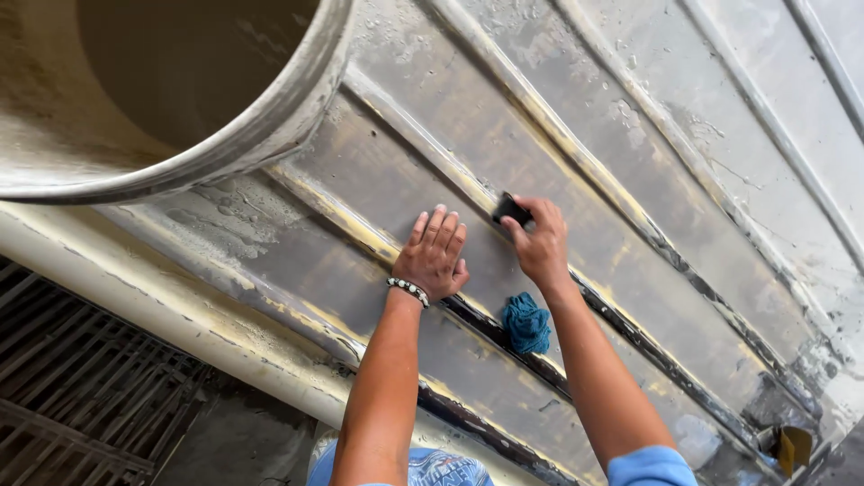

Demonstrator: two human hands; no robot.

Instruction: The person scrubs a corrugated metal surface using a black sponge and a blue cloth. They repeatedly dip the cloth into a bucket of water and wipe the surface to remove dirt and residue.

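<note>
Sanding block [510, 210], small and dark, sits pinched in my right hand [543, 247] against the ribbed metal panel [630, 225]. It looks light and stiff, best gripped by its edges. Left of the block, my left hand [434, 256] lies flat, fingers spread. Below it lies a soft blue rag [526, 324].

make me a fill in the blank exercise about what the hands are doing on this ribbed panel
1. The left hand rests ____ on the ribbed metal panel, fingers spread.
2. The right hand presses a small ____ block against a raised rib.
3. A crumpled ____ rag lies on the panel between the forearms.
4. A beaded bracelet circles the ____ wrist.

Missing words: flat; black; blue; left
</note>
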